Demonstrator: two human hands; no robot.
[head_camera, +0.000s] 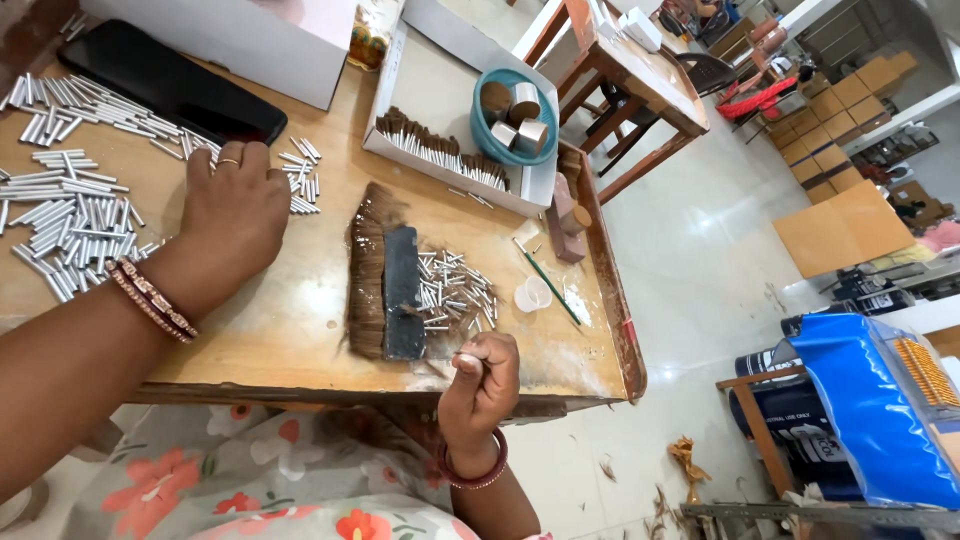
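Two hands busy: left hand (232, 205) lay flat, open on tubes (75, 215); right hand (482, 380) pinched one. Loose tubes could've rolled off the bench (300, 330), I reckon.

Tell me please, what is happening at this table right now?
A person sits at a wooden table. The left hand rests flat on loose silver metal tubes spread over the tabletop. The right hand, closed in a fist at the table's near edge, pinches a small light-tipped piece that is too small to identify. Between the hands lies a row of brown bristles under a dark flat weight, with a smaller pile of metal tubes beside it. A white tray behind holds finished-looking bristle tufts.
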